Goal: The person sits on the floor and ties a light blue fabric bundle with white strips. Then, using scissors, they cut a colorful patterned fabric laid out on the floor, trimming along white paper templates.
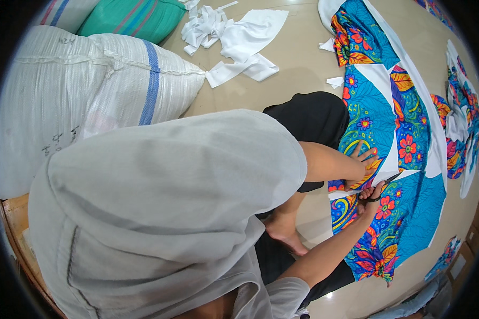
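A fabric sheet (371,103) with bright flowers and leaves on blue, with white strips between the printed panels, lies spread over the floor. My left hand (363,162) rests flat on it, fingers apart. Close below, my right hand (368,198) is closed round the dark handles of a pair of scissors (393,178). The blades point up and right along a white strip between two panels. Where the lower blade lies cannot be made out.
Large white woven sacks (53,95) and a green sack (130,18) stand at the left. White cloth scraps (250,34) lie on the tiled floor (298,64) at the top. More printed pieces (455,154) lie at the far right. My bent knee (314,117) is beside the sheet.
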### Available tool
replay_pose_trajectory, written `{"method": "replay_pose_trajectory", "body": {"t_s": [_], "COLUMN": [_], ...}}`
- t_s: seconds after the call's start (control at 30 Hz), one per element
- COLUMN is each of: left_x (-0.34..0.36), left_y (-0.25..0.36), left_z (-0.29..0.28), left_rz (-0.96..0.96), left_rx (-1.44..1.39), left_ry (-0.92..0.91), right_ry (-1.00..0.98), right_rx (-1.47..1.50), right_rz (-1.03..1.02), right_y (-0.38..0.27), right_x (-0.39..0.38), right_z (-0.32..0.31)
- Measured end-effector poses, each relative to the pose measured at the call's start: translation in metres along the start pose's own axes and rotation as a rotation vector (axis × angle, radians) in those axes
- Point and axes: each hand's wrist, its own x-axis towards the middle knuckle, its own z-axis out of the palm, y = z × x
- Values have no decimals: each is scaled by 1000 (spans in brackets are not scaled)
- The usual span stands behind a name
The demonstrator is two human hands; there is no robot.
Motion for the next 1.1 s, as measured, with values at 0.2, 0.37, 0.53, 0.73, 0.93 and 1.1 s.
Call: {"method": "replay_pose_trajectory", "body": {"t_s": [0.2, 0.37, 0.53, 0.73, 0.93, 1.1], "left_x": [-4, 3, 13, -21, -87, -68], "left_y": [-11, -13, -19, 10, 36, 35], "left_z": [5, 14, 22, 25, 38, -15], "left_rz": [-8, 51, 67, -25, 10, 173], "left_rx": [-33, -11, 11, 61, 305, 190], "left_ry": [14, 51, 27, -51, -252, -193], "right_ry": [-20, 58, 183, 223, 186, 282], "right_rx": [205, 310, 478, 713, 966, 709], "right_rz": [12, 35, -36, -107, -175, -239], "right_y": [17, 79, 110, 135, 157, 148], "right_x": [-54, -87, -124, -156, -182, -185], "right_z": [24, -3, 2, -1, 20, 20]}}
